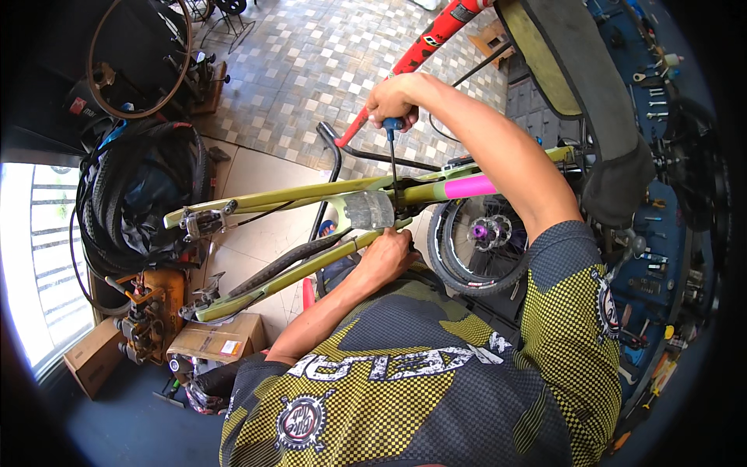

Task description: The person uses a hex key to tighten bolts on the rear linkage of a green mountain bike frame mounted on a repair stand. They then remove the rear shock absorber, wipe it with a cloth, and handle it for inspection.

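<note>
My right hand (393, 101) is closed around a blue-handled tool (393, 123); its thin dark shaft runs down to the middle joint of a yellow-green bicycle frame (296, 194), which has a pink section (467, 187). Below that joint, my left hand (389, 253) has its fingers curled on the lower frame tube, beside a scuffed grey curved guard (366, 210). What its fingertips touch underneath is hidden. A red tube (416, 50) with black bent bars slants behind the frame.
A wheel with a purple hub (482, 232) sits under the frame. Coiled tyres (117, 210), cardboard boxes (210, 335) and orange machinery (156, 311) are at the left. A dark padded cover (607, 171) hangs at the right, beside a blue tool board (650, 241).
</note>
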